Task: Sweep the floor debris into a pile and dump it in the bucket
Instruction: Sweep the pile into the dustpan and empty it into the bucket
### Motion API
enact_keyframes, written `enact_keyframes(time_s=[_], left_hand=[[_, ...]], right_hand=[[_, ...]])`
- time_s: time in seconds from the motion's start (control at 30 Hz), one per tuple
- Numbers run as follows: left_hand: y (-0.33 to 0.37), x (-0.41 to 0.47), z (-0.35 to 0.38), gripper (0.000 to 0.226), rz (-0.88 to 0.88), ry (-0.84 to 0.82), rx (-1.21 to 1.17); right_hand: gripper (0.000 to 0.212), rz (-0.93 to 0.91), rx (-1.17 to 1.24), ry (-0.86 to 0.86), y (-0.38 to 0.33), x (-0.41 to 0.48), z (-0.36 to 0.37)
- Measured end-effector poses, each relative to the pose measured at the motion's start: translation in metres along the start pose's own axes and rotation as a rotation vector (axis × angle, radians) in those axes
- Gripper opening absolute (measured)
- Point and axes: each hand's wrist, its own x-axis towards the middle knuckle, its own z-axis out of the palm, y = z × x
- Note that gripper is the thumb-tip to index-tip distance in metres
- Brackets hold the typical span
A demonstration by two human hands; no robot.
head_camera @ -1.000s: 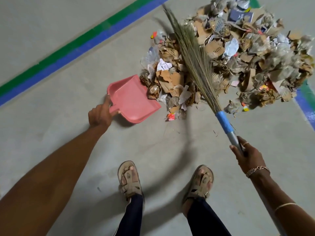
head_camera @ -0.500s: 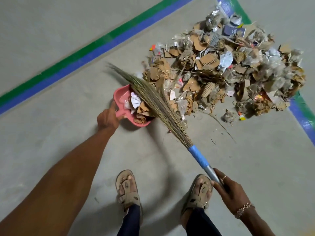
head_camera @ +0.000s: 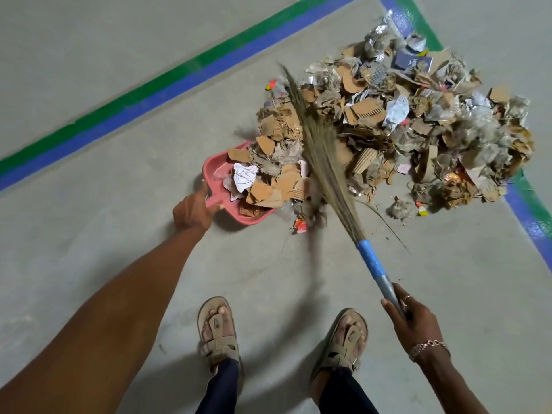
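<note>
My left hand (head_camera: 192, 210) clasps the pink dustpan (head_camera: 215, 171) by its handle while my right hand (head_camera: 415, 321) grips the broom (head_camera: 328, 174), which slants away and leftward, bristles on the debris pile (head_camera: 418, 124).

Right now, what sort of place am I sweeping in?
Probably a warehouse or workshop hall, though no walls show: a smooth grey concrete floor, blue and green floor lines marking zones, and a pile of torn cardboard and paper.
</note>
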Motion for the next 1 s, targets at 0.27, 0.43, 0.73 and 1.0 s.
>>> enact_keyframes(time_s=[0.27, 0.43, 0.73, 1.0], left_hand=[[0.013, -0.002, -0.008, 0.060, -0.039, -0.031, -0.002], [0.010, -0.004, -0.007, 0.056, -0.065, -0.047, -0.047], [0.017, -0.011, -0.007, 0.061, -0.075, -0.053, -0.042], [0.027, -0.022, 0.001, 0.067, -0.090, -0.038, -0.142]], right_hand=[[0.051, -0.182, -0.128, -0.110, 0.003, -0.014, 0.003], [0.053, -0.206, -0.166, -0.019, 0.002, -0.039, -0.006], [0.046, -0.039, -0.027, 0.127, -0.002, -0.045, -0.013], [0.048, -0.104, -0.094, -0.078, 0.010, -0.037, 0.015]])
